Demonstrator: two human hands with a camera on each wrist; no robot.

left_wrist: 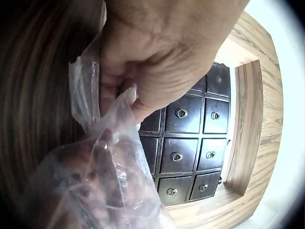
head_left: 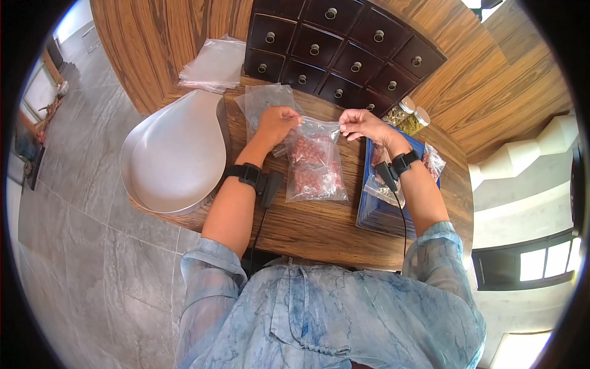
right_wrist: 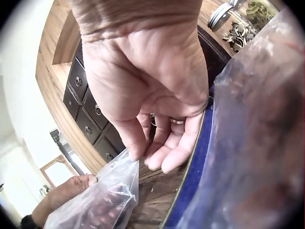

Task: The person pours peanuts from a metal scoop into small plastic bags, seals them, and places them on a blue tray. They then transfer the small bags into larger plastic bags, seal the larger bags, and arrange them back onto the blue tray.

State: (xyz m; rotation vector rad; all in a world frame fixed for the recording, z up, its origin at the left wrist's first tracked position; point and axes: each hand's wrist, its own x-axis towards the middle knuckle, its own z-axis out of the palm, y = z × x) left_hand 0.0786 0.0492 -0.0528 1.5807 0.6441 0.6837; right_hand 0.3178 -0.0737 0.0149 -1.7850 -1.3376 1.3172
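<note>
A clear zip bag [head_left: 316,166] of small red pieces is stretched by its top edge between both hands, over the wooden table. My left hand [head_left: 278,126] pinches the bag's upper left corner; in the left wrist view the plastic [left_wrist: 114,167] bunches at the fingertips. At the upper right corner my right hand [head_left: 367,126] pinches the edge between thumb and fingers, seen closely in the right wrist view [right_wrist: 147,95]. Flat empty clear bags [head_left: 261,101] lie behind the left hand.
A silver teardrop-shaped pan [head_left: 175,154] stands at the left. Right of the bag, blue trays [head_left: 384,220] bear filled bags [head_left: 384,187]. A dark drawer cabinet [head_left: 341,46] lines the back, with glass jars [head_left: 407,117] beside it. More clear bags [head_left: 215,61] are stacked at the back left.
</note>
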